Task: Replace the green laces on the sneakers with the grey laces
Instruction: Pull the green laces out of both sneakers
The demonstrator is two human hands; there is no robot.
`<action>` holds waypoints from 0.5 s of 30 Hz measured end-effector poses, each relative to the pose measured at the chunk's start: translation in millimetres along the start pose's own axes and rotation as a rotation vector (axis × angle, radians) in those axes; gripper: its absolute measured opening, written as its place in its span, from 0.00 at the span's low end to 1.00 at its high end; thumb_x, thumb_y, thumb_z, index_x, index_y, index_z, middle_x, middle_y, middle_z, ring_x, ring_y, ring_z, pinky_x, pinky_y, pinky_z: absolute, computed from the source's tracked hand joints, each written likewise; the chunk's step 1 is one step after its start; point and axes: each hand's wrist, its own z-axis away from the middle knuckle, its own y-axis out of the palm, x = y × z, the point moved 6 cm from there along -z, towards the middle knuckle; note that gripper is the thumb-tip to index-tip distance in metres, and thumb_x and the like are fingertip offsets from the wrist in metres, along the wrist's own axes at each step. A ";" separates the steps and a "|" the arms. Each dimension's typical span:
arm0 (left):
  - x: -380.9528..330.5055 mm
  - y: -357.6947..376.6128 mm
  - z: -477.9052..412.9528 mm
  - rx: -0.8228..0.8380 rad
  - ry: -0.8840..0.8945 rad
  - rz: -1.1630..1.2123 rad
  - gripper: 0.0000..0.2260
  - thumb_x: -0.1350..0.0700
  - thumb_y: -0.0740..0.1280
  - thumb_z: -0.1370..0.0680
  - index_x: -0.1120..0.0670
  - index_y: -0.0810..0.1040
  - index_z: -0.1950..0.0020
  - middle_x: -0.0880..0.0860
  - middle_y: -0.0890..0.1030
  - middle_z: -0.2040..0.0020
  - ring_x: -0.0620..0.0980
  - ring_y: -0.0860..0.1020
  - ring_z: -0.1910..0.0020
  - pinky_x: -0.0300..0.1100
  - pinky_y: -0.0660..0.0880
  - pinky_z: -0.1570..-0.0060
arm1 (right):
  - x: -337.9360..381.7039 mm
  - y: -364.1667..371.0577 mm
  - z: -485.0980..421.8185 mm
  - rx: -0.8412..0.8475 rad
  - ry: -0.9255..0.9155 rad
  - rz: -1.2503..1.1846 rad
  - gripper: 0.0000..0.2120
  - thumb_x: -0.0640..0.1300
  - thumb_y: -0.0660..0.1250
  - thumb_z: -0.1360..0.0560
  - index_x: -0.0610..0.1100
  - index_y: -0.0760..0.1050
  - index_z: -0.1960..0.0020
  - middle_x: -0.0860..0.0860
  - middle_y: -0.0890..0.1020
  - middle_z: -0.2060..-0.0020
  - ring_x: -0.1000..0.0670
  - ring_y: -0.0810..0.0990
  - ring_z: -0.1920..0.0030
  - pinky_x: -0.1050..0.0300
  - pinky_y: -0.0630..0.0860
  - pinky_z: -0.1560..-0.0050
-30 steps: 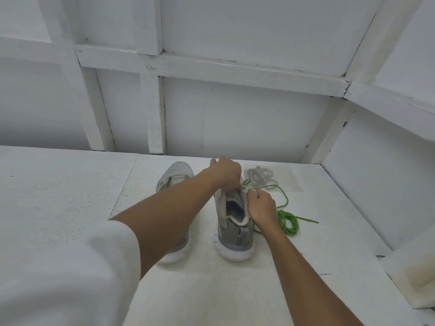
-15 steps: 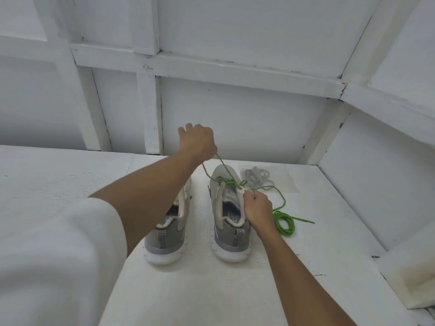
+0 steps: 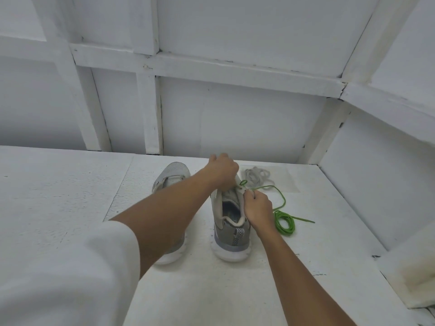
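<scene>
Two grey sneakers stand side by side, heels toward me. My forearm partly covers the left sneaker (image 3: 173,178), which shows no lace. My left hand (image 3: 222,171) is down on the front of the right sneaker (image 3: 231,229), fingers curled over the lacing area and hidden from view. My right hand (image 3: 257,208) pinches the green lace (image 3: 281,200) at the shoe's right eyelet edge. That lace runs right and joins a green coil (image 3: 284,223) on the surface. A bundle of grey laces (image 3: 256,176) lies behind the right sneaker.
Everything sits on a white surface (image 3: 70,196) boxed in by white panelled walls at the back and right. A thin clear sheet (image 3: 290,182) lies under the grey laces. A white foam block (image 3: 409,267) rests at the right edge.
My left hand, raised half a second ago pulling green lace upward, has come back down onto the right sneaker's front. My right hand stayed at the eyelets.
</scene>
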 end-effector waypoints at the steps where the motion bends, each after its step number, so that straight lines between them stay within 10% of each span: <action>1: 5.8 -7.8 -0.2 -0.031 -0.012 -0.049 0.08 0.58 0.59 0.23 0.56 0.75 0.48 0.55 0.77 0.44 0.54 0.68 0.38 0.52 0.63 0.39 | -0.1 -0.4 0.6 -0.001 0.001 -0.008 0.15 0.43 0.55 0.21 0.41 0.65 0.66 0.48 0.71 0.69 0.52 0.66 0.68 0.56 0.62 0.68; 8: 64.3 -38.5 4.7 -0.185 -0.316 -0.024 0.15 0.53 0.60 0.21 0.57 0.72 0.36 0.57 0.74 0.38 0.59 0.68 0.36 0.55 0.61 0.36 | -0.3 0.1 0.6 -0.005 -0.003 0.003 0.15 0.43 0.54 0.21 0.41 0.65 0.65 0.48 0.71 0.69 0.52 0.66 0.68 0.56 0.61 0.68; 15: -8.6 10.5 -0.3 0.111 -0.021 0.203 0.15 0.46 0.63 0.23 0.54 0.79 0.43 0.56 0.77 0.42 0.57 0.70 0.39 0.52 0.67 0.42 | -0.9 -0.1 0.1 -0.006 0.015 0.020 0.15 0.44 0.54 0.20 0.40 0.67 0.64 0.48 0.74 0.67 0.51 0.68 0.67 0.57 0.62 0.68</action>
